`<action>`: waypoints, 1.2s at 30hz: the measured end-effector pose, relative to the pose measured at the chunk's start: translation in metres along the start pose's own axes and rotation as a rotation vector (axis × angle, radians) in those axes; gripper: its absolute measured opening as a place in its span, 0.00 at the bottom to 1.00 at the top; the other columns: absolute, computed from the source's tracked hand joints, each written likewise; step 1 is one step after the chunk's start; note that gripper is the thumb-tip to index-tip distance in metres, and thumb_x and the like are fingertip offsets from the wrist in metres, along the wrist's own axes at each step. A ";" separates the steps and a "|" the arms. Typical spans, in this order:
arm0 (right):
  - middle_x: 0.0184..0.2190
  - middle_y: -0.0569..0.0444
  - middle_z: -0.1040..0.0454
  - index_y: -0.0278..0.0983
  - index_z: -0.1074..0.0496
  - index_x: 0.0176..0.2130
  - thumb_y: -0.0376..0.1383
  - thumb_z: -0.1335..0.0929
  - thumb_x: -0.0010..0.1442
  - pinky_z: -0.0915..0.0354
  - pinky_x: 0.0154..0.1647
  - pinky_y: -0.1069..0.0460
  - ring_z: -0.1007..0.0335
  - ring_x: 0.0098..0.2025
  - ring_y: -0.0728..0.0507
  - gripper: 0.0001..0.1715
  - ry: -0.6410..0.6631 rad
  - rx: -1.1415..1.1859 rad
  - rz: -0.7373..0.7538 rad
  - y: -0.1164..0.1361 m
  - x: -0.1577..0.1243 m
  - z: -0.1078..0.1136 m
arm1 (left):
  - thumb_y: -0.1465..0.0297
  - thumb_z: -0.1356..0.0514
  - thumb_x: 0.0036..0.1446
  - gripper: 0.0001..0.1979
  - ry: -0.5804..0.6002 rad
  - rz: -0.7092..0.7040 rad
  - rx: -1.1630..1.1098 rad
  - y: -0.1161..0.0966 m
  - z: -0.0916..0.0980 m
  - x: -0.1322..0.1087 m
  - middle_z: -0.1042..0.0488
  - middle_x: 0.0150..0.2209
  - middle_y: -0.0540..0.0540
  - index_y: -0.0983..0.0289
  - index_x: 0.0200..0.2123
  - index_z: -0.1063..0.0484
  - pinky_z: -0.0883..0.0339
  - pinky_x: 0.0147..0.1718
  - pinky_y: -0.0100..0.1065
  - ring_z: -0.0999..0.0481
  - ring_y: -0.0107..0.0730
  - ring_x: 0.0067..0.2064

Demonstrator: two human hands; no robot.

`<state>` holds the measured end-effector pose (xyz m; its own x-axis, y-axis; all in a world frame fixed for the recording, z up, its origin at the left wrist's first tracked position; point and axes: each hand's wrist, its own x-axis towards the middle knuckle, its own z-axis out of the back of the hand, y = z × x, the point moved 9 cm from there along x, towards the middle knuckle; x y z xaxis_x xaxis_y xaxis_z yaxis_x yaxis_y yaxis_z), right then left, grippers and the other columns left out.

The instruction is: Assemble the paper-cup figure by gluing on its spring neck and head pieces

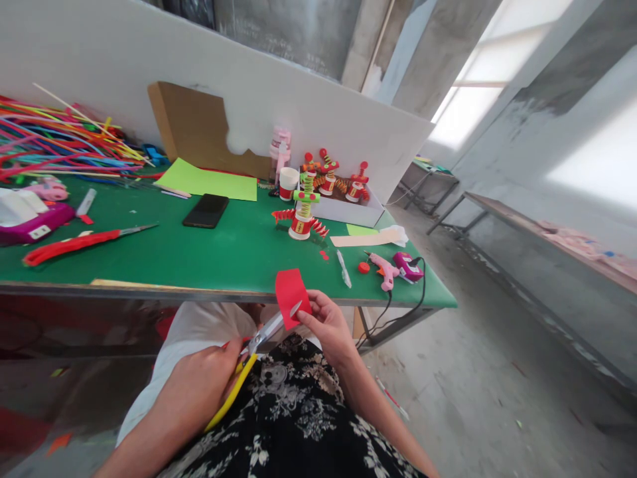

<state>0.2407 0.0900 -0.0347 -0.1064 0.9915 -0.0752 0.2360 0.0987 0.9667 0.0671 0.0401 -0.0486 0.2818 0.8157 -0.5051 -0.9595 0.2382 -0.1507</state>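
Note:
My left hand [206,378] is closed around the yellow and red handles of a pair of scissors [257,339], low over my lap. Their blades point up and right, reaching behind or onto the lower edge of a red paper piece [291,290]; which of the two I cannot tell. My right hand [328,325] pinches that paper between thumb and fingers just off the table's front edge. A pale slit-shaped mark shows on the paper near my thumb. Beyond it on the table stands a paper-cup figure [300,222] with folded red arms and a green spring-like neck.
On the green table [243,255] lie a phone [206,210], green paper [209,179], red-handled scissors [82,245], a pen [343,268] and a pink glue gun [384,269] with a cord. Similar figures fill a white box [343,211]. Colourful pipe cleaners [60,143] heap at left.

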 end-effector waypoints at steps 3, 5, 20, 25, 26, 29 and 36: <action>0.34 0.57 0.18 0.44 0.24 0.42 0.44 0.22 0.48 0.28 0.46 0.47 0.22 0.36 0.43 0.21 -0.001 0.007 -0.005 0.000 0.000 0.000 | 0.70 0.57 0.66 0.21 -0.011 -0.010 0.003 -0.001 0.001 -0.001 0.20 0.45 0.66 0.67 0.58 0.34 0.31 0.46 0.46 0.20 0.53 0.50; 0.34 0.56 0.18 0.44 0.24 0.42 0.44 0.22 0.48 0.28 0.46 0.48 0.22 0.36 0.43 0.21 -0.004 0.003 -0.008 -0.001 0.000 0.001 | 0.70 0.57 0.66 0.21 -0.011 -0.010 0.007 -0.001 0.002 -0.001 0.20 0.45 0.66 0.66 0.57 0.34 0.31 0.46 0.46 0.20 0.53 0.50; 0.33 0.57 0.18 0.43 0.24 0.42 0.42 0.22 0.48 0.28 0.43 0.49 0.22 0.35 0.44 0.21 -0.020 0.012 -0.006 -0.002 0.001 0.005 | 0.69 0.57 0.67 0.22 -0.014 -0.007 -0.012 0.001 0.000 -0.001 0.20 0.45 0.66 0.66 0.59 0.34 0.31 0.46 0.47 0.20 0.54 0.50; 0.33 0.57 0.18 0.43 0.24 0.42 0.42 0.22 0.48 0.28 0.43 0.49 0.22 0.35 0.44 0.20 -0.009 0.011 -0.002 -0.002 0.001 0.004 | 0.69 0.56 0.67 0.22 -0.003 -0.013 -0.013 -0.001 0.000 0.002 0.20 0.45 0.67 0.66 0.59 0.34 0.31 0.47 0.47 0.20 0.54 0.50; 0.33 0.57 0.18 0.43 0.24 0.41 0.43 0.22 0.48 0.29 0.43 0.49 0.22 0.34 0.45 0.20 -0.008 0.011 -0.002 -0.002 0.001 0.004 | 0.69 0.57 0.67 0.22 -0.004 -0.015 -0.013 -0.001 0.000 0.002 0.20 0.45 0.66 0.66 0.59 0.35 0.31 0.47 0.46 0.20 0.54 0.50; 0.33 0.57 0.18 0.43 0.24 0.41 0.43 0.22 0.47 0.28 0.43 0.49 0.22 0.34 0.44 0.21 -0.015 0.008 0.001 -0.001 0.001 0.004 | 0.68 0.56 0.67 0.22 0.002 -0.007 -0.002 0.000 -0.001 0.001 0.20 0.46 0.66 0.66 0.60 0.35 0.31 0.47 0.45 0.20 0.53 0.50; 0.32 0.57 0.19 0.43 0.25 0.41 0.43 0.22 0.48 0.28 0.41 0.50 0.22 0.34 0.44 0.21 -0.014 0.007 -0.008 -0.002 0.001 0.005 | 0.67 0.58 0.67 0.23 0.009 -0.009 -0.010 0.000 -0.001 0.002 0.20 0.46 0.66 0.66 0.60 0.35 0.31 0.47 0.47 0.21 0.54 0.51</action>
<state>0.2449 0.0910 -0.0379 -0.0949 0.9918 -0.0862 0.2420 0.1070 0.9644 0.0675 0.0411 -0.0499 0.2908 0.8089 -0.5110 -0.9567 0.2406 -0.1635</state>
